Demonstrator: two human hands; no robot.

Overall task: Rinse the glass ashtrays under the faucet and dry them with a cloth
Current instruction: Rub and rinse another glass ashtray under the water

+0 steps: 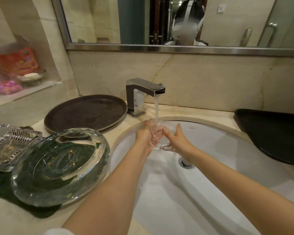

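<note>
A clear glass ashtray [161, 138] is held over the white oval sink basin [227, 167], directly under the stream of water [156, 109] from the square chrome faucet [143, 95]. It is gripped by the left hand [145, 136] at its left edge, fingers curled beneath, and by the right hand [178, 138] at its right edge, thumb on the rim. The chrome drain [185, 162] is seen below the right wrist. On the beige marble counter [10, 216], a large round glass ashtray [58, 167] is shown tilted on a dark cloth [41, 212], beside a square ribbed glass ashtray [8, 146]. A round dark brown tray [85, 112] is placed behind them, and a black tray [275, 133] at right. A wall niche [29, 92] holds a red box [15, 60] and a small glass dish [32, 77]. A metal-framed mirror [126, 19] spans the marble wall.
</note>
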